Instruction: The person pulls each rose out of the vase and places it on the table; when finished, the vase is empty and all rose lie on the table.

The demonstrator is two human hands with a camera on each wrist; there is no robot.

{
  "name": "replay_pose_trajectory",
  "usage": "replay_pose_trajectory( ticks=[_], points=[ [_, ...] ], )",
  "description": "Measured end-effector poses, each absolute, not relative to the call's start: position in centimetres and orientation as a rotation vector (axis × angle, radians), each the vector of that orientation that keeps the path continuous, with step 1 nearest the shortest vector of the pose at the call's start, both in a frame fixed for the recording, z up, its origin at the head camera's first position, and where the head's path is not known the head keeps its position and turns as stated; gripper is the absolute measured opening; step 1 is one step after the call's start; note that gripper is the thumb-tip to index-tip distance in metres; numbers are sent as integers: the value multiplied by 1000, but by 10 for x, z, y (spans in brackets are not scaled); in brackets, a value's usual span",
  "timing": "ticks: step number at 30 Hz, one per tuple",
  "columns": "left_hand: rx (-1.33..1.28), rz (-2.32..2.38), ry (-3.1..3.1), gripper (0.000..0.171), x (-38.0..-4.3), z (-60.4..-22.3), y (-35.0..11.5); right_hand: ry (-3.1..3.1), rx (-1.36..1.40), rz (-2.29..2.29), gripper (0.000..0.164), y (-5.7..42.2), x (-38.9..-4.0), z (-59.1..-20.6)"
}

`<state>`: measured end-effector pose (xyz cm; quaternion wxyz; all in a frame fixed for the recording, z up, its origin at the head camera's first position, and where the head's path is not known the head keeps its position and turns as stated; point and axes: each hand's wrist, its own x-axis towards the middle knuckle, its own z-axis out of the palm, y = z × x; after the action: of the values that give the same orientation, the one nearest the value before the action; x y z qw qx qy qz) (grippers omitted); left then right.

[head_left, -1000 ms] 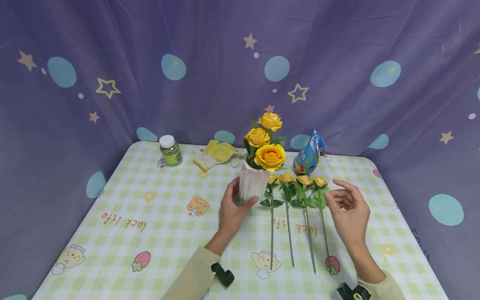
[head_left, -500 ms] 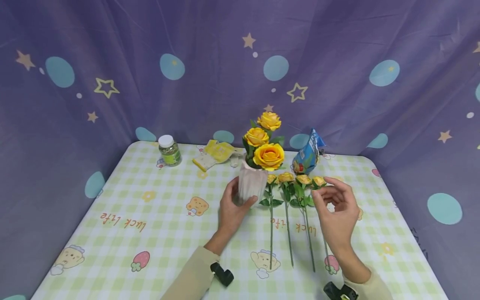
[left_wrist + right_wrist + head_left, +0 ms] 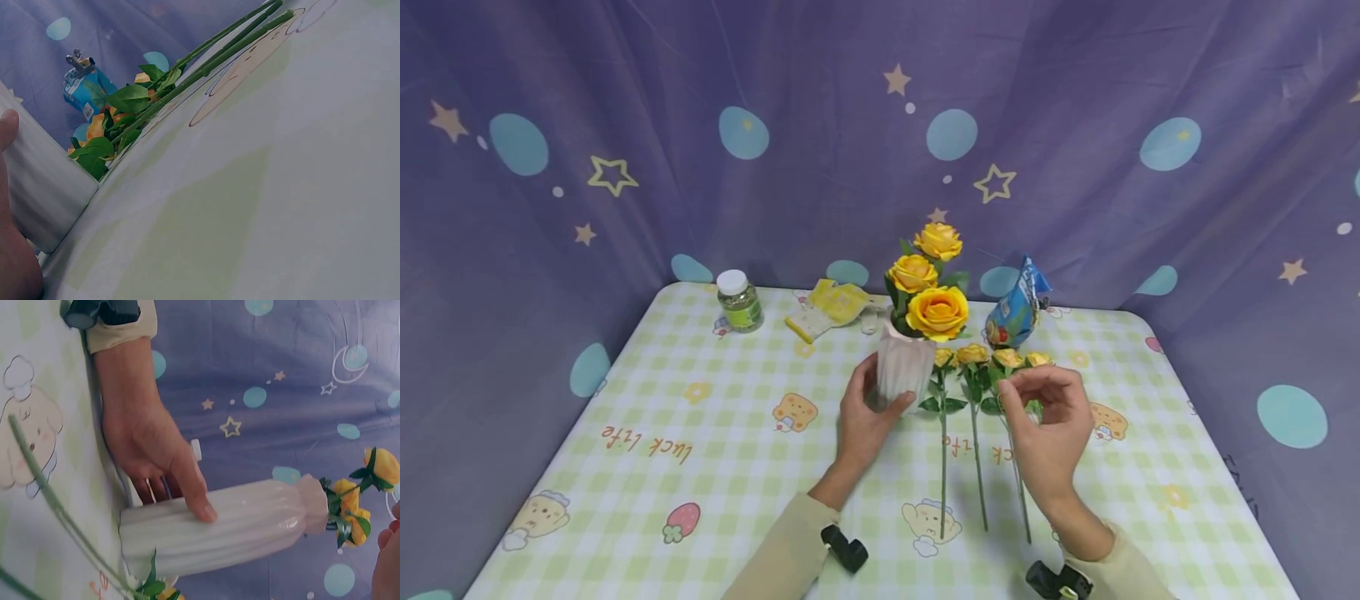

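Note:
In the head view, my left hand point(image 3: 868, 417) grips the lower part of a white ribbed vase point(image 3: 904, 367), thumb across its front. The vase stands upright on the table with three yellow artificial roses point(image 3: 938, 313) in it. Several smaller yellow roses point(image 3: 973, 354) lie side by side to its right, green stems towards me. Over the rightmost of these hovers my right hand point(image 3: 1052, 425), fingers loosely curved, nothing seen held; it partly covers their leaves and stems. The right wrist view shows the left thumb point(image 3: 199, 497) against the vase point(image 3: 231, 531).
A lidded jar point(image 3: 741, 302) stands at the back left of the checked table. A yellow and white crumpled glove-like cloth point(image 3: 835, 308) lies behind the vase. To its right is a blue clipped snack bag point(image 3: 1015, 310). A purple curtain point(image 3: 820, 200) hangs behind the table.
My right hand has moved left from beside the rightmost rose to above the rightmost stems, its fingers drawing closer to the thumb. The left hand and the vase have stayed put.

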<state>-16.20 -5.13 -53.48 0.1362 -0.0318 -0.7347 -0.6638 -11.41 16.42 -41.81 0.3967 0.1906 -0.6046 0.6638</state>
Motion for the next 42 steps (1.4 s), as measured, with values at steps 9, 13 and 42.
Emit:
replay_pose_trajectory(
  ticks=[9, 13, 42],
  points=[
    [-98, -1904, -2137, 84, -162, -535, -52, -1449, 514, 1721, 35, 145, -117, -417],
    [-97, -1907, -2135, 82, -162, -535, -53, -1470, 497, 1730, 32, 136, -121, -421],
    [-93, -1881, -2134, 84, -164, -536, -51, -1548, 285, 1769, 36, 90, -158, -424]
  ],
)
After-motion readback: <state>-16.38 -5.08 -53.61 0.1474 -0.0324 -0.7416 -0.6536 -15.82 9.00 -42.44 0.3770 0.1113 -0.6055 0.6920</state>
